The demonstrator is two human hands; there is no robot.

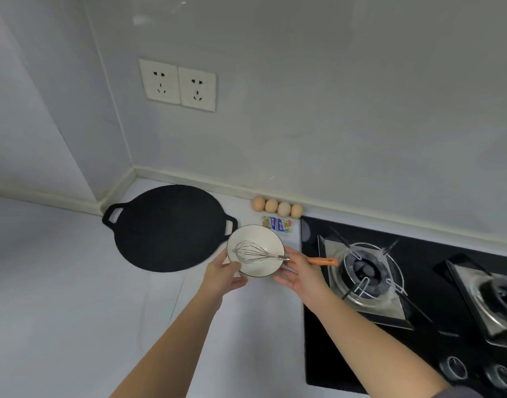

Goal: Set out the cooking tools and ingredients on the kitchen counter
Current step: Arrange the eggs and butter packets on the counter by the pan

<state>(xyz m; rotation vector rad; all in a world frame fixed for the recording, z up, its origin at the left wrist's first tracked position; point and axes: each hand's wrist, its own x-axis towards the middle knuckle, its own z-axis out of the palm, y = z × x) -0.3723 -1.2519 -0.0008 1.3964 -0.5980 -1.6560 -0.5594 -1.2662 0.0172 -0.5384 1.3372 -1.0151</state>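
A white bowl (pixel 263 238) with a dark rim sits between my two hands near the middle of the counter. Inside it lies a wire whisk (pixel 250 252), whose orange handle (pixel 322 261) sticks out to the right over the rim. My left hand (pixel 222 275) grips the bowl's left side, thumb on the rim. My right hand (pixel 302 275) cups the bowl's right side under the whisk handle. A flat black griddle pan (pixel 166 226) with two loop handles lies to the left, touching or almost touching the bowl.
Several brown eggs (pixel 278 207) line the back wall. Two small butter packets (pixel 277 224) lie behind the bowl. A black gas hob (pixel 390 282) with two burners fills the right side. Two wall sockets (pixel 179 84) sit above the counter.
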